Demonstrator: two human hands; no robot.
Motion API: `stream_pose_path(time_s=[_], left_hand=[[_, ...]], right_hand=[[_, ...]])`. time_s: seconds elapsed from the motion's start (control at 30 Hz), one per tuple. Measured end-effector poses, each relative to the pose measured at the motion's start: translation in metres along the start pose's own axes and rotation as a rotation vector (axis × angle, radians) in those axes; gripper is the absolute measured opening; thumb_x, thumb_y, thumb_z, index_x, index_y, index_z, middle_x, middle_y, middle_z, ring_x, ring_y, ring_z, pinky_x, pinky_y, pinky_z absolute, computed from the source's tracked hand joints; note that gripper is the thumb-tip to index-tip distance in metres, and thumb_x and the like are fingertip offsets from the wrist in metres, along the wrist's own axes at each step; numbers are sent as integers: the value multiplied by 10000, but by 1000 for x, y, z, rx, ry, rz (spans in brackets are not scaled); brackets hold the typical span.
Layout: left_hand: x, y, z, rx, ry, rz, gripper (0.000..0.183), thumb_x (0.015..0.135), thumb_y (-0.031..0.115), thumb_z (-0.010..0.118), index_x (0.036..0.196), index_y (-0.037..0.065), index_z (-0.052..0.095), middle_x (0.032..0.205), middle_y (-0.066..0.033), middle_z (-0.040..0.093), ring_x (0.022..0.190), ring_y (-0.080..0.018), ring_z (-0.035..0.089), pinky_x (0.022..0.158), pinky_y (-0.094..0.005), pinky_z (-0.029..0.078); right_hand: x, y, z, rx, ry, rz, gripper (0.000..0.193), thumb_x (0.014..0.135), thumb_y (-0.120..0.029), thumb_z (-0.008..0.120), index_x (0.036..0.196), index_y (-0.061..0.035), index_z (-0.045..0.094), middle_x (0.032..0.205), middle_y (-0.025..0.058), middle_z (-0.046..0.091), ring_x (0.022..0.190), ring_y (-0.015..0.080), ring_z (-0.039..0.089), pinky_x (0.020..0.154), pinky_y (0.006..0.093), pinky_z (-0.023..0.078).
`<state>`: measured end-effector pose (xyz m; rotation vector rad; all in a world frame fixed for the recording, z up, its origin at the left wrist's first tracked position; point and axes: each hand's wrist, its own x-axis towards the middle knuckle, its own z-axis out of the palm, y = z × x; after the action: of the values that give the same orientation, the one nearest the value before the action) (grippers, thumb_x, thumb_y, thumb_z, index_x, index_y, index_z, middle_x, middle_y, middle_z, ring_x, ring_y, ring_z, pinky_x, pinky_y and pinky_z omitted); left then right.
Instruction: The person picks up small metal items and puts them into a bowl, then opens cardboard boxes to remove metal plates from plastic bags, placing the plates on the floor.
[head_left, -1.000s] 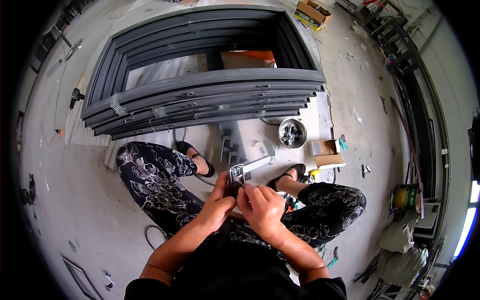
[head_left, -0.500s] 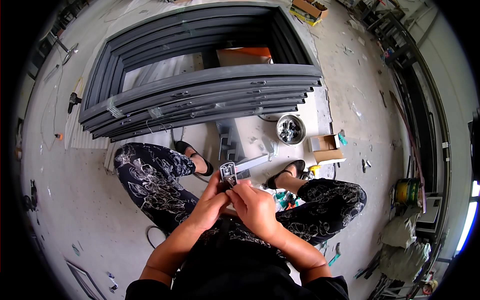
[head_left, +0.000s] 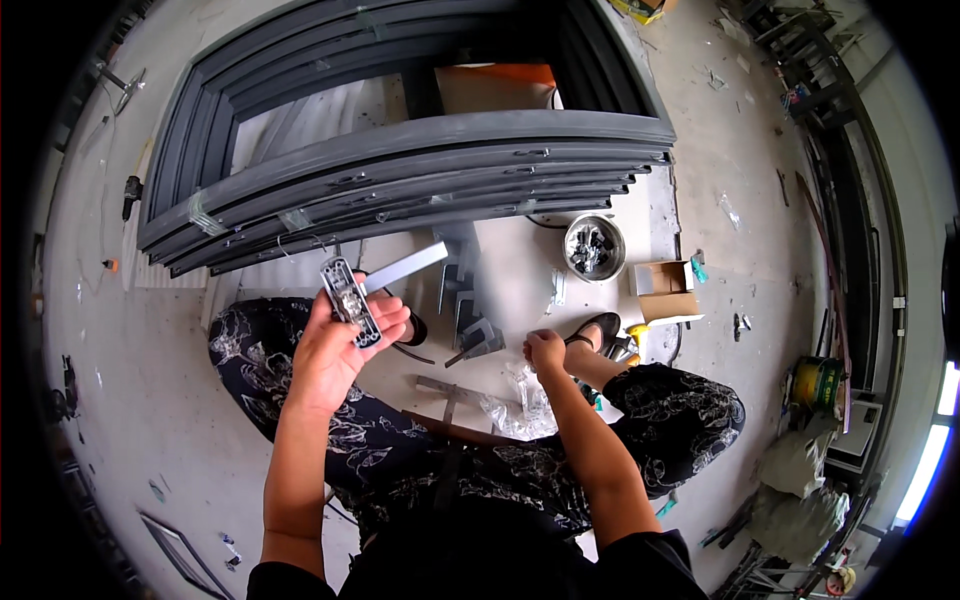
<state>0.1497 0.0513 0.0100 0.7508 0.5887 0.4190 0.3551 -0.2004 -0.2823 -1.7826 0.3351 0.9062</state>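
Note:
A silver window handle (head_left: 352,303) rests in my left hand (head_left: 337,352), the back of its base plate turned up and its flat lever (head_left: 408,266) pointing to the far right. My left thumb presses on the plate and the fingers lie under it. My right hand (head_left: 546,350) is curled closed beside my right foot; whatever is inside it, if anything, is hidden. Beyond my right hand stands a round metal bowl (head_left: 594,248) filled with small metal parts. A stack of dark grey metal frames (head_left: 420,145) lies just past the handle.
An open cardboard box (head_left: 667,291) sits right of the bowl. Between my legs are a clear plastic bag (head_left: 525,405) and dark metal pieces (head_left: 478,338). A yellow-handled tool (head_left: 634,338) lies by my right shoe. A power drill (head_left: 131,196) is at the far left.
My hands have come apart. The left has carried the handle left and away from me, tilting it; the right has let go of it and moved right, toward my right foot.

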Motion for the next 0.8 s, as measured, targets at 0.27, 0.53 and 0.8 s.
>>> stream_pose_path(time_s=[0.27, 0.53, 0.8], left_hand=[[54, -35, -23, -125, 102, -152, 465, 855, 28, 383, 1318, 69, 411, 1192, -247, 565, 1136, -399, 562, 1007, -510, 449], [72, -57, -33, 40, 283, -331, 507, 837, 19, 376, 1343, 61, 372, 1135, -231, 578, 1087, -384, 586, 971, -515, 471], [88, -65, -20, 113, 328, -432, 521, 813, 23, 378, 1333, 51, 373, 1128, -237, 577, 1080, -388, 586, 957, -505, 475]], right_hand=[[42, 6, 27, -896, 234, -336, 158, 797, -205, 595, 851, -86, 683, 846, 178, 682, 818, 374, 655, 754, 461, 525], [121, -35, 12, -1080, 414, -449, 169, 783, -133, 615, 934, -59, 599, 986, 141, 601, 951, 343, 571, 800, 435, 500], [171, -21, 0, -1147, 310, -310, 197, 834, -229, 630, 911, -48, 623, 891, 171, 665, 839, 377, 630, 734, 460, 511]])
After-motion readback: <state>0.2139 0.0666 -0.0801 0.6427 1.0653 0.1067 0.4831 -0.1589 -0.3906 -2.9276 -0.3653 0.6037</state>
